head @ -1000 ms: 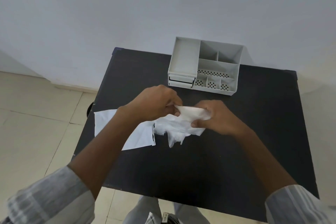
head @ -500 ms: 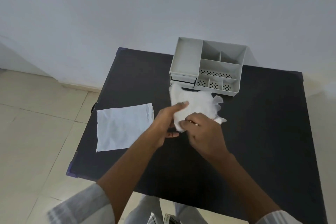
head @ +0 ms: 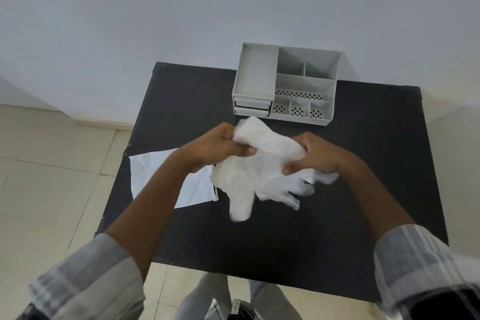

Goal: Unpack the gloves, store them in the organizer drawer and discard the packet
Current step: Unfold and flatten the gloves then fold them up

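Note:
Thin translucent white gloves (head: 255,176) hang bunched between my hands above the black table (head: 298,241); their fingers dangle toward the near side. My left hand (head: 217,147) pinches the left end of the bundle. My right hand (head: 315,154) grips its right side. The flat white packet (head: 158,171) lies on the table's left part, partly hidden under my left forearm. The grey organizer (head: 285,86) stands at the table's far edge, its two small drawers (head: 253,106) at the lower left, both closed.
A pale wall rises right behind the table. Beige tiled floor (head: 52,176) lies to the left and in front. My legs show below the table's near edge.
The gloves were held up near the organizer half a second ago; now they are spread wider between both hands and lower, with the fingers hanging down. My left arm again covers part of the packet.

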